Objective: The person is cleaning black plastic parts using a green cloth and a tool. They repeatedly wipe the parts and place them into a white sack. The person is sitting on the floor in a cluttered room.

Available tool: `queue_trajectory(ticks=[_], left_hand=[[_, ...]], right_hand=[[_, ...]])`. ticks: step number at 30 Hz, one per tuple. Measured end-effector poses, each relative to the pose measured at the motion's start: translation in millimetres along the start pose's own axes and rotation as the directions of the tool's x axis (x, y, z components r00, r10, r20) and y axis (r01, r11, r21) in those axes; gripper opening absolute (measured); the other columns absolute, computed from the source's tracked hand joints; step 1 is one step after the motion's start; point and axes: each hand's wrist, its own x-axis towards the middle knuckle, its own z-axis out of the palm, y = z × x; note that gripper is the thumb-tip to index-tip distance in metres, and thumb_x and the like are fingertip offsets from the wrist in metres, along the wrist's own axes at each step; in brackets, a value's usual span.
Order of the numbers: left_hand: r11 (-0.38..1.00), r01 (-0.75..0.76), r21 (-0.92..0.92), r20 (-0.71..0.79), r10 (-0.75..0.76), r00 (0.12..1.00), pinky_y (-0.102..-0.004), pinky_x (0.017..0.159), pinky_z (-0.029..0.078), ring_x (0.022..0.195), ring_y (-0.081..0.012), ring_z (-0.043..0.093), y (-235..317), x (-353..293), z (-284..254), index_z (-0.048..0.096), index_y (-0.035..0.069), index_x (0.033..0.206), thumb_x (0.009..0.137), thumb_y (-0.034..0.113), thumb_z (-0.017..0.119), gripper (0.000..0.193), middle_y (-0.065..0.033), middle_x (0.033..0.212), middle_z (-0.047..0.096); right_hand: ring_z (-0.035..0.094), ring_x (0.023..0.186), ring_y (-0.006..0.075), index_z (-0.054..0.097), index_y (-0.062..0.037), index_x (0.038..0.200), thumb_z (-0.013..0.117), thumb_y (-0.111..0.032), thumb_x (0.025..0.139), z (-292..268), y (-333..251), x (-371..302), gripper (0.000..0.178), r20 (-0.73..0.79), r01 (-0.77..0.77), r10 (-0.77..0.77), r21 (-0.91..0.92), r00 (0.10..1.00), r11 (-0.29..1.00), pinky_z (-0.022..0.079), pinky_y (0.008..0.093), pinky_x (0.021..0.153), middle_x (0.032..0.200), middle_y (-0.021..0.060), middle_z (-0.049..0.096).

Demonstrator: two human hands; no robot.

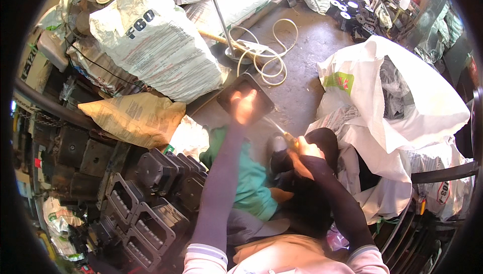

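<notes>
Out in front of me, my left hand [243, 107] grips a black, shallow, box-like part [261, 102] with rounded corners. Its fingers reach into the part's hollow side. Nearer my body and to the right, my right hand [308, 152] is closed round the yellowish handle of a thin-shafted hand tool [288, 137]. The shaft points up and left toward the near edge of the black part. Glare hides its tip, so I cannot tell whether it touches. A green cloth [251, 183] lies below my left forearm.
Black housings [151, 223] are stacked at my left. An open white sack [362, 108] with dark contents stands at right. Farther off are a large white sack [166, 48], a yellow sack [136, 118], a coiled pale cable [282, 68] and a pile of black parts [352, 15].
</notes>
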Motion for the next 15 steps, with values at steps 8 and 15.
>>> queue_trajectory(ticks=[8,15], left_hand=[[0.932,0.193,-0.306,0.067,-0.181,0.981,-0.0371,0.077,0.052,0.093,-0.0231,0.059,-9.1,15.5,-7.6,0.053,0.001,0.113,0.096,0.029,0.064,0.035,-0.0112,0.102,0.059],[0.776,0.232,-0.586,0.23,-0.115,0.966,-0.0411,0.088,0.05,0.099,-0.0282,0.06,-23.3,27.6,-13.7,0.053,-0.002,0.122,0.101,0.036,0.052,0.043,-0.0156,0.113,0.059]], right_hand=[[0.067,0.084,0.0424,0.047,-0.0018,0.113,0.057,-0.022,0.092,21.6,-13.1,21.2,0.031,-0.063,0.058,-0.061,-0.045,0.996,0.997,0.052,0.0525,0.073,0.089,0.0249,0.067],[0.066,0.08,0.0451,0.048,-0.0049,0.111,0.058,-0.035,0.093,45.1,-8.6,37.8,0.037,-0.169,0.045,-0.056,-0.07,0.984,0.997,0.052,0.053,0.071,0.087,0.0267,0.066]])
